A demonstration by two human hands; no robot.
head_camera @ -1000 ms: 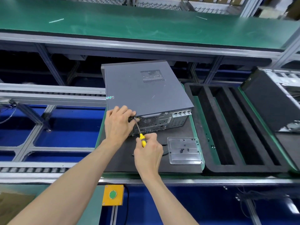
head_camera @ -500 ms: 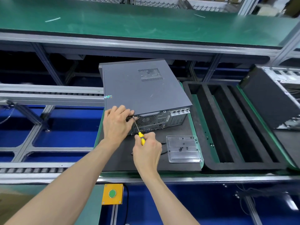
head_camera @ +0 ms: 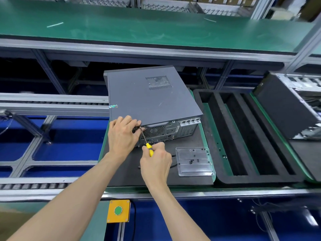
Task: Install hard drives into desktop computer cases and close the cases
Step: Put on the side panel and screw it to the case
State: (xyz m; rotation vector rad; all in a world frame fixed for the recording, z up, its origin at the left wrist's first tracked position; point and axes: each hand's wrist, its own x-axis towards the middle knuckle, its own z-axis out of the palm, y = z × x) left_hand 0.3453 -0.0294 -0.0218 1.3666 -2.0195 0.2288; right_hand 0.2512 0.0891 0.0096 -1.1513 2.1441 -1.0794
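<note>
A grey desktop case (head_camera: 147,98) lies on its side on a black mat (head_camera: 125,171), its cover panel on and its rear ports facing me. My left hand (head_camera: 122,134) grips the near left corner of the case, fingers curled over the panel's edge. My right hand (head_camera: 155,164) holds a yellow-handled screwdriver (head_camera: 149,149). The screwdriver's tip touches the rear panel just under the cover's edge, beside my left fingers. Any screw there is hidden by the tip and my fingers.
A clear plastic tray (head_camera: 194,162) with several small black screws lies right of my right hand. A black foam insert (head_camera: 246,136) with long slots sits further right, then another open case (head_camera: 288,105). A yellow box with a green button (head_camera: 118,210) sits below the bench edge.
Both hands stay at the case's rear corner with the screwdriver on the same spot. The small shifts look like head camera movement.
</note>
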